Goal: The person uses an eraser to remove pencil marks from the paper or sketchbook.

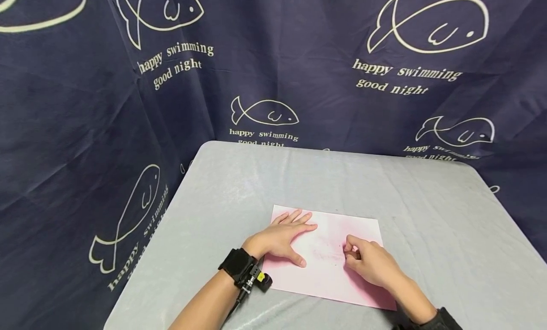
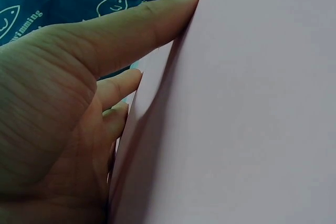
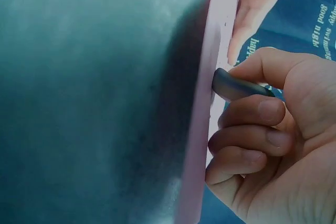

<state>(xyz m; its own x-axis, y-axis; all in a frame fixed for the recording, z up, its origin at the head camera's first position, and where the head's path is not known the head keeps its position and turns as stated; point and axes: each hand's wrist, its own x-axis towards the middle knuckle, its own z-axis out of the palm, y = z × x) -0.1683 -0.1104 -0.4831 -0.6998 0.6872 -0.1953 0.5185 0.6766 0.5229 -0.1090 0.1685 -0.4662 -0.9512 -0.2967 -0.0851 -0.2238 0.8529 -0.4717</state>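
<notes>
Lying flat near the front middle of the tabletop [image 1: 239, 187], the pink sheet of paper [image 1: 337, 273] was square to the person, its long edges running left to right. It appeared thin and light, so it was judged likely to slide on the smooth grey cover and to crease or tear under a hard pull. Faint grey marks showed at its centre. A sheet of this kind offers no stiffness when lifted by one corner; it was judged best pinned flat with a spread palm, or taken by an edge between thumb and finger.

The left hand [image 1: 279, 240] rested on the left part of the sheet with fingers straight and spread, thumb angled toward the middle, pressing the paper down. The left wrist view showed the thumb [image 2: 152, 24] laid flat against the pink surface.

The right hand [image 1: 372, 261] lay over the right-centre part with fingers curled. The right wrist view showed it pinching a small dark object [image 3: 236, 85], its tip set against the paper; what the object was could not be told.

A wrist-worn camera strap [image 1: 241, 268] sat on the left forearm. Dark blue cloth printed with fish [image 1: 265, 112] hung behind the tabletop.
</notes>
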